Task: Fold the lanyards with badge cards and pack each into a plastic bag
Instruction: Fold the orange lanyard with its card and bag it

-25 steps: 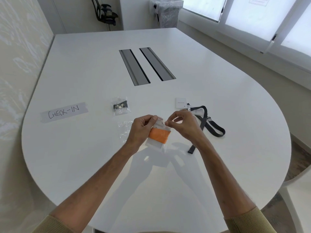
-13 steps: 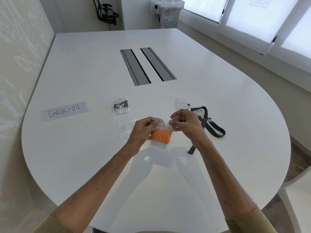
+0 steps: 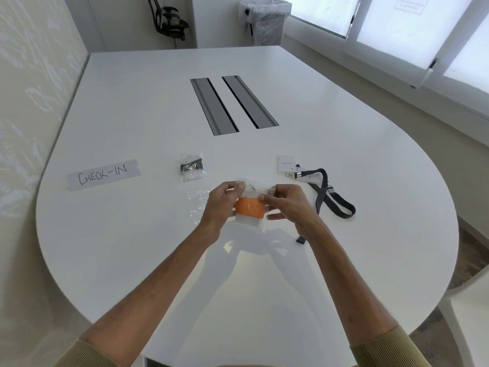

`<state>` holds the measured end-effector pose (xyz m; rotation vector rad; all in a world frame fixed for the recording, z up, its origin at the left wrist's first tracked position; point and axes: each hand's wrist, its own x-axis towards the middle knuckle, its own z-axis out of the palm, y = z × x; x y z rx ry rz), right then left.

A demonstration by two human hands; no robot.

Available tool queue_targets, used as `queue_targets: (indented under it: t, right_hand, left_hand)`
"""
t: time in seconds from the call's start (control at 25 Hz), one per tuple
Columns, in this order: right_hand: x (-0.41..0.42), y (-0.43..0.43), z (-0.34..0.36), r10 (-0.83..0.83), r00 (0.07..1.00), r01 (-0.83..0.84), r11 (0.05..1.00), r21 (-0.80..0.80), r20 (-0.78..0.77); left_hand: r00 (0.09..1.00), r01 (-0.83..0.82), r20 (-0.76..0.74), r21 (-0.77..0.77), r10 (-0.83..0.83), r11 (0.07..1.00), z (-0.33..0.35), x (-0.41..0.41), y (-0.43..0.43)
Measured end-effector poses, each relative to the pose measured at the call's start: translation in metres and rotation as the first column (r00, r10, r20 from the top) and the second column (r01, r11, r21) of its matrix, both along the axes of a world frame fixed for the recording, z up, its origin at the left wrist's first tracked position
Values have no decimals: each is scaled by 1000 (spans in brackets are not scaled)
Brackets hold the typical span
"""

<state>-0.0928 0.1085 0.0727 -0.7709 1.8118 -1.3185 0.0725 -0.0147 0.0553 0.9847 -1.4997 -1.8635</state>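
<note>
A clear plastic bag (image 3: pixel 255 192) with a folded orange lanyard (image 3: pixel 248 207) and a white card inside is held above the table. My left hand (image 3: pixel 221 205) pinches its top left edge and my right hand (image 3: pixel 287 205) pinches its top right edge. An empty clear bag (image 3: pixel 197 201) lies flat on the table left of my left hand. A packed bag with a black lanyard (image 3: pixel 191 168) rests further back. On the right, a loose black lanyard (image 3: pixel 324 193) is clipped to a white badge card (image 3: pixel 287 163).
A paper strip reading CHECK-IN (image 3: pixel 103 174) lies at the left of the white table (image 3: pixel 370 154). Two grey cable slots (image 3: pixel 232 103) run down the table's middle. A white chair (image 3: pixel 468 319) stands at the lower right, and a black office chair (image 3: pixel 169 18) stands far back.
Both hands have slid apart along the bag's top edge, the right hand moving to the right corner. The bag with the orange lanyard stays between them.
</note>
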Motion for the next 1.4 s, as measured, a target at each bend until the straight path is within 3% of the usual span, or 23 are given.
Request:
queue_targets:
  t: [0.16, 0.36, 0.84, 1.4]
  right_hand:
    - [2, -7, -2, -15, 1000, 15, 1000, -18, -1]
    - [8, -16, -13, -5, 990, 19, 995, -93, 140]
    - [-3, -102, -38, -137, 990, 136, 990, 26, 31]
    - [-23, -225, -55, -128, 990, 136, 982, 130, -62]
  left_hand:
    - [999, -23, 27, -32, 24, 999, -8, 5, -5]
    - [994, -108, 17, -48, 108, 993, -11, 7, -18]
    - [974, -162, 157, -14, 162, 987, -21, 0, -72]
    - [941, -215, 248, -87, 230, 973, -35, -22, -155]
